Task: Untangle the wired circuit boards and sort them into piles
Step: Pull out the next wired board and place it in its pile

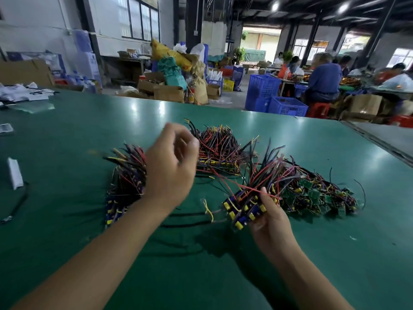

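Leftmost, on the green table (67, 135): scraps of white paper and clear film at the far edge, a small white strip (15, 173) nearer, a black cable (16, 204) curling beside it. Next, a sorted pile (125, 182) of wired circuit boards, wires fanned upward, partly hidden behind the left hand (169, 166). Left hand raised over the table, motion-blurred, fingers loosely curled, gripping nothing visible. Behind it, a second neat pile (219, 151) of red, black and yellow wires. Nearer the viewer, two loose black leads (190, 218) lying flat between the hands. Right hand (270, 222) closed around a bundle of boards (243, 209) with blue and yellow components, red wires trailing from it into the tangled heap (312, 189) of green boards just to the right. Beyond the table edge: cardboard boxes, stuffed sacks, blue plastic crates (274, 95), red stools, and seated workers at far benches on the right. No legible writing anywhere; markings on boxes too small or blurred to read.
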Action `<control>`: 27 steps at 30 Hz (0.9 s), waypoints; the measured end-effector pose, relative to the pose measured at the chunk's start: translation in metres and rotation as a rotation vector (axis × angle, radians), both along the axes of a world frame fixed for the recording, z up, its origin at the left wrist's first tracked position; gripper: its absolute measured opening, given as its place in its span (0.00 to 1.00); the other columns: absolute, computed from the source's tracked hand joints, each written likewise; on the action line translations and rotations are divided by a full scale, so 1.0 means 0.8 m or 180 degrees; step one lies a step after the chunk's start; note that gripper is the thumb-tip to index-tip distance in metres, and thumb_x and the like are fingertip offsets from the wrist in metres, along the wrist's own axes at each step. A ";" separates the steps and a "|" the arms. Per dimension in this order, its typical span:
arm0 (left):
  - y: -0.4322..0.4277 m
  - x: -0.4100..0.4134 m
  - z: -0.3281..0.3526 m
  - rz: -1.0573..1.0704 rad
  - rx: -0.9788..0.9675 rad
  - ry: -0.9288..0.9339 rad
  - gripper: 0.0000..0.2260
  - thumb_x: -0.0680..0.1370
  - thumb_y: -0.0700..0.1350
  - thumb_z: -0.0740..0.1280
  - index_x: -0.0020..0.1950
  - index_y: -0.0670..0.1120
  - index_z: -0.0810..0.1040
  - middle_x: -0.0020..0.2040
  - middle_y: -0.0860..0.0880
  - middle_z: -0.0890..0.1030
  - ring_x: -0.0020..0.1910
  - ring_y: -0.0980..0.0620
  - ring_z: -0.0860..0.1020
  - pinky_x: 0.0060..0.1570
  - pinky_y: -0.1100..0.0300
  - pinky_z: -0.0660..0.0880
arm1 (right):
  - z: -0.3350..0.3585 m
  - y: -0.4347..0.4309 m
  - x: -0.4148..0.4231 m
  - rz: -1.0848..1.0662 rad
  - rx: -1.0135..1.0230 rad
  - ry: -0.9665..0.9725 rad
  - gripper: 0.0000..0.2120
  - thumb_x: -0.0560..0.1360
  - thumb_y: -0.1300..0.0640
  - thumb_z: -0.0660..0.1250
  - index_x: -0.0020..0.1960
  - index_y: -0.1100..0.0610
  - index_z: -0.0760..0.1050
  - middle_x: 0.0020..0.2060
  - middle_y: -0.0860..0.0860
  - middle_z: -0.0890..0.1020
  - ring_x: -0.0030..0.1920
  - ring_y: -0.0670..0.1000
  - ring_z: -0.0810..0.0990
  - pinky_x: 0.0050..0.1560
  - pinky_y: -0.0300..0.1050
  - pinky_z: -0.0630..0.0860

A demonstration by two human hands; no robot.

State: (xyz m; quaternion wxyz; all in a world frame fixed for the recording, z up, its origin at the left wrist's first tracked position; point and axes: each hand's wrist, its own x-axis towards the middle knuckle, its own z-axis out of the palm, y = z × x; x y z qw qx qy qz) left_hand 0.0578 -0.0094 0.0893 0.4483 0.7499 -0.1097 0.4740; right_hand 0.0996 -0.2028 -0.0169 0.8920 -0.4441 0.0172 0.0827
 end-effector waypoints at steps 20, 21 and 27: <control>-0.080 -0.009 -0.117 -0.1562 -0.2316 0.2689 0.27 0.60 0.64 0.72 0.50 0.47 0.79 0.38 0.52 0.82 0.35 0.59 0.81 0.32 0.61 0.77 | 0.015 0.009 -0.019 -0.0147 0.0219 -0.0106 0.17 0.66 0.56 0.71 0.54 0.59 0.75 0.42 0.58 0.80 0.34 0.52 0.81 0.32 0.41 0.76; -0.084 -0.007 -0.115 -0.1369 -0.2562 0.2486 0.22 0.62 0.63 0.72 0.45 0.48 0.79 0.35 0.53 0.83 0.33 0.59 0.81 0.31 0.62 0.76 | 0.013 0.013 -0.022 -0.0130 0.0150 -0.0099 0.16 0.66 0.55 0.72 0.51 0.59 0.76 0.41 0.58 0.81 0.34 0.53 0.81 0.32 0.42 0.77; -0.096 0.022 -0.100 -0.0196 -0.4173 0.2512 0.26 0.70 0.65 0.70 0.48 0.44 0.68 0.46 0.46 0.76 0.48 0.44 0.76 0.55 0.45 0.75 | 0.014 0.032 -0.038 -0.0060 -0.0187 -0.0001 0.07 0.60 0.53 0.77 0.33 0.53 0.80 0.30 0.55 0.80 0.24 0.51 0.76 0.26 0.40 0.73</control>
